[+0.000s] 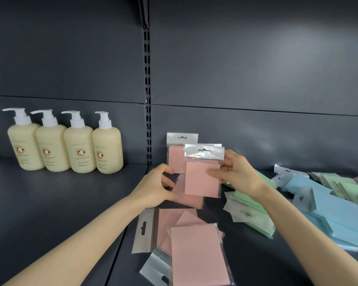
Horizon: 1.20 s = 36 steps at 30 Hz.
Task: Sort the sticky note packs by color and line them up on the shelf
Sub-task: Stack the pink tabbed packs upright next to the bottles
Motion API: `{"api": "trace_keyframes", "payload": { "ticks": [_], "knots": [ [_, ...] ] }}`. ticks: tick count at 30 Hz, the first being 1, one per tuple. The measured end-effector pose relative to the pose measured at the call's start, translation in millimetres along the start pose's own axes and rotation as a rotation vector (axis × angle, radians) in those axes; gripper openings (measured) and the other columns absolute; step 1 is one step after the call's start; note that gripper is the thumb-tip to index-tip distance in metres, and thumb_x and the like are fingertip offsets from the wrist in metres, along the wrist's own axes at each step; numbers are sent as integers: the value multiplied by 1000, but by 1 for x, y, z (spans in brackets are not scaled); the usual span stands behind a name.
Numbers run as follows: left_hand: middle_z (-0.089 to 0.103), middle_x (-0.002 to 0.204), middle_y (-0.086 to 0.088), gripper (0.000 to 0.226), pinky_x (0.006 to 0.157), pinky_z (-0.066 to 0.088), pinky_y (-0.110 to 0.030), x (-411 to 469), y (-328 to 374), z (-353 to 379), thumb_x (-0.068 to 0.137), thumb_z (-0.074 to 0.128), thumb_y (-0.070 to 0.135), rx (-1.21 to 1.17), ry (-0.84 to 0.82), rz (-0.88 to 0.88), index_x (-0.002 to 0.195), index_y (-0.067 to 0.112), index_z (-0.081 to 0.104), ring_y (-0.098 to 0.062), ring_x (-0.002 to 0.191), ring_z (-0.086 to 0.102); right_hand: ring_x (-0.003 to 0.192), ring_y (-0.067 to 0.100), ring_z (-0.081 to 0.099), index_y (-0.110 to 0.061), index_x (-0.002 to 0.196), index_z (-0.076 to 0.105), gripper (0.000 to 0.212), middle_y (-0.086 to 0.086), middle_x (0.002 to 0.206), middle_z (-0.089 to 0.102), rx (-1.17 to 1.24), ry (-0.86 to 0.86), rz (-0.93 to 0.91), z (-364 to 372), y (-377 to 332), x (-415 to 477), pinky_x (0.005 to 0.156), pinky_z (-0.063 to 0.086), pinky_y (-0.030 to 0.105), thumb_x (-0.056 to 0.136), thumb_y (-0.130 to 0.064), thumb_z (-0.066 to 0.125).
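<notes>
Right hand (235, 174) grips a square pink sticky note pack (202, 179) in a clear plastic sleeve with a white hang tab. The thumb is on the front face and the fingers are curled behind the right edge. The pack is upright, raised above the dark grey metal shelf (50, 203).

Left hand (158, 187) has curled fingers and seems to pinch the left edge of a second pink pack (187, 198), tilted just below and behind the held one. The grip is partly hidden.

A third pink pack (175, 159) stands upright against the grey back panel (256, 79), just behind both hands.

Loose pink packs (196, 254) lie overlapping on the near shelf between the forearms.

Pale green packs (254, 219) lie in a heap under the right wrist, with light blue packs (335, 213) piled just beside them on the right. More green ones sit far right, blurred.

Four cream plastic pump bottles (65, 145) with white pumps stand in a row at far left, well apart from the packs.
</notes>
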<state>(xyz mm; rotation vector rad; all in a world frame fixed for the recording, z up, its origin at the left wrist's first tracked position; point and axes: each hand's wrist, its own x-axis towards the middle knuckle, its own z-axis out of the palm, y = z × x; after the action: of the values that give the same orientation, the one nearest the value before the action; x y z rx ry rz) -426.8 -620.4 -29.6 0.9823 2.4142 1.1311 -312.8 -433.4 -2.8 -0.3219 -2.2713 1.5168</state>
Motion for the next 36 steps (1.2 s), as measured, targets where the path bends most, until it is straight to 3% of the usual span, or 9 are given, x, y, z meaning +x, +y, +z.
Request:
{"api": "trace_keyframes", "payload": {
  "ticks": [3, 6, 11, 16, 21, 25, 28, 31, 36],
  "knots": [
    [54, 121, 2, 72, 90, 40, -24, -1, 1, 4, 75, 78, 30, -37, -13, -32, 134, 22, 38, -12, 111, 51, 74, 10, 63, -10, 119, 55, 39, 8, 106, 69, 16, -6, 18, -1, -1, -1, 56, 48, 16, 83, 2, 66],
    [51, 133, 4, 80, 102, 39, -33, 2, 0, 8, 74, 77, 36, 75, -8, -26, 140, 22, 34, -14, 120, 47, 80, 17, 65, -9, 116, 54, 35, 12, 107, 69, 20, 29, 41, -2, -3, -1, 60, 53, 19, 84, 2, 65],
    [60, 115, 3, 73, 70, 40, -15, 4, 2, 7, 71, 80, 16, -42, -28, -41, 134, 19, 43, -11, 101, 56, 82, 21, 65, -12, 109, 54, 29, 19, 108, 65, 18, 117, 46, 0, -6, -2, 69, 55, 28, 85, -1, 65],
    [55, 103, 1, 75, 70, 49, -21, 5, 1, 0, 66, 79, -3, -211, -4, -73, 128, 21, 45, -14, 92, 57, 82, 26, 65, -1, 113, 53, 32, 26, 102, 62, 112, 219, 16, 0, -7, -3, 72, 58, 34, 84, -1, 66],
    [65, 89, -7, 35, 71, 49, -27, 5, -6, -21, 75, 68, -9, -429, 48, -96, 102, 13, 66, -22, 88, 63, 74, 18, 66, -6, 103, 53, 25, 10, 91, 64, 179, 301, -15, -2, -8, -2, 65, 57, 27, 83, -1, 67],
    [70, 95, -9, 30, 78, 54, -33, 5, -7, -39, 82, 62, -9, -741, 141, -80, 104, 11, 63, -23, 90, 67, 77, 21, 66, -12, 94, 54, 22, 6, 87, 65, 148, 356, -13, -2, -6, -1, 68, 57, 33, 82, -2, 68],
    [69, 105, -12, 31, 84, 53, -35, 4, -9, -41, 83, 61, -7, -888, 104, -13, 110, 9, 63, -25, 99, 66, 77, 19, 66, -8, 102, 55, 24, 7, 90, 65, 184, 321, -11, 0, -8, -2, 60, 57, 25, 83, -3, 68],
    [69, 105, -14, 30, 83, 55, -35, 3, -9, -31, 82, 65, -6, -843, 89, 21, 108, 8, 63, -24, 98, 68, 68, 12, 66, -3, 108, 55, 27, 8, 88, 65, 244, 218, 1, 8, -12, -5, 52, 52, 17, 83, -1, 66],
    [69, 102, -12, 32, 81, 54, -33, 4, -8, -25, 81, 66, -5, -845, 90, 73, 109, 10, 62, -24, 99, 67, 66, 8, 69, -1, 111, 55, 30, 8, 91, 69, 294, 169, 32, 11, -12, -6, 54, 54, 20, 83, -1, 66]
  ]
}}
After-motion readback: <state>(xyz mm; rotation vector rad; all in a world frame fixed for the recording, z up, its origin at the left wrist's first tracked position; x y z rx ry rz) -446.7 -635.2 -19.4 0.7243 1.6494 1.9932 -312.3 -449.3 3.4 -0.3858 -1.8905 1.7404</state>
